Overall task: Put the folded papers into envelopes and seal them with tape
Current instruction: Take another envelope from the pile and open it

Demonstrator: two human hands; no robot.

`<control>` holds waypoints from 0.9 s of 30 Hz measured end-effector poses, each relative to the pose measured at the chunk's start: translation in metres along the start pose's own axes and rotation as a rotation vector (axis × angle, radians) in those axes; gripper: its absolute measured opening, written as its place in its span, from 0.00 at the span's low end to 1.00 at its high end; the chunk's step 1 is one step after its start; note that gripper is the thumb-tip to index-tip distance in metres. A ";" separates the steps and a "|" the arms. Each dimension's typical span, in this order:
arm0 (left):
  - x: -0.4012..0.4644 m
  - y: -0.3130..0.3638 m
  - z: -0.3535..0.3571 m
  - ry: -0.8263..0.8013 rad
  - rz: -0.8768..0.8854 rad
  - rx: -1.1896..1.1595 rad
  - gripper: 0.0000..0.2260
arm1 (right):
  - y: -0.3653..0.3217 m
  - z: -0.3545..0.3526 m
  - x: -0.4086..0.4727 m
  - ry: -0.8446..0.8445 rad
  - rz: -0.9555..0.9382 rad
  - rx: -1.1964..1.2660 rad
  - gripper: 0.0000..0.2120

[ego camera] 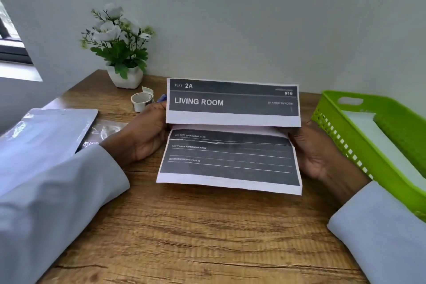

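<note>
1. Both hands held a white printed paper sheet with dark grey panels up off the wood-grain tabletop. The left hand gripped its left edge at the fold, and the right hand gripped the right edge, fingers curled behind.
2. The sheet was partly folded: the top flap, lettered "LIVING ROOM", leaned over the lower panel, with the crease running between the two hands.
3. The paper looked light and limp, likely to sag or spring open unless held at both ends. It would crease easily, so pinching at the fold line seemed the safest hold.
4. Left of the left hand lay a glossy pale plastic envelope, smooth and probably slippery, partly under the left sleeve.
5. Beyond the left hand sat a small roll of tape with a loose tail; whether the roll was nearly spent was hard to tell.
6. Right of the right hand stood a bright green perforated plastic basket, rigid, holding what seemed to be white sheets.
7. A white pot of artificial flowers stood farther back, beyond the tape.
</note>
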State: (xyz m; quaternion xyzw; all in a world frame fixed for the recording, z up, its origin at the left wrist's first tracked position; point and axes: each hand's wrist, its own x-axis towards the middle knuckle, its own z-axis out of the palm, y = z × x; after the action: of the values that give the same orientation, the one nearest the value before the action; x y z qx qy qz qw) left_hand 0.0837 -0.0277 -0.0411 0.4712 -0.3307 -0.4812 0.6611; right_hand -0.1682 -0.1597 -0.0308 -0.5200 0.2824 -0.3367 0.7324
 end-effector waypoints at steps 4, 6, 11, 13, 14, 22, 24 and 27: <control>0.000 0.001 -0.003 -0.007 -0.009 -0.035 0.16 | -0.003 0.001 -0.003 0.018 -0.127 -0.028 0.23; -0.001 0.002 -0.008 -0.028 -0.014 -0.076 0.18 | -0.003 0.001 -0.003 0.023 -0.234 -0.070 0.16; -0.001 0.003 -0.009 -0.124 -0.090 0.050 0.13 | -0.007 -0.002 -0.004 0.094 -0.333 -0.200 0.19; -0.001 0.002 -0.006 -0.142 -0.090 0.130 0.10 | -0.008 -0.001 -0.005 0.113 -0.309 -0.188 0.16; 0.000 0.000 -0.004 -0.138 -0.081 0.147 0.13 | -0.008 0.000 -0.004 0.126 -0.291 -0.150 0.13; 0.001 0.002 -0.004 0.039 0.031 0.083 0.21 | -0.006 -0.003 0.003 -0.004 -0.061 -0.038 0.18; 0.000 0.003 -0.003 0.028 0.042 0.069 0.25 | -0.004 -0.003 0.002 0.001 -0.067 -0.072 0.19; 0.000 0.003 -0.002 0.005 0.076 0.045 0.35 | -0.001 -0.004 0.002 0.032 -0.067 -0.056 0.22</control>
State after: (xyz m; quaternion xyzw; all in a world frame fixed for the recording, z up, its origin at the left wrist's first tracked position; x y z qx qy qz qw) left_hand 0.0865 -0.0272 -0.0391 0.4743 -0.3573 -0.4469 0.6691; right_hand -0.1705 -0.1642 -0.0309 -0.5439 0.2858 -0.3612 0.7014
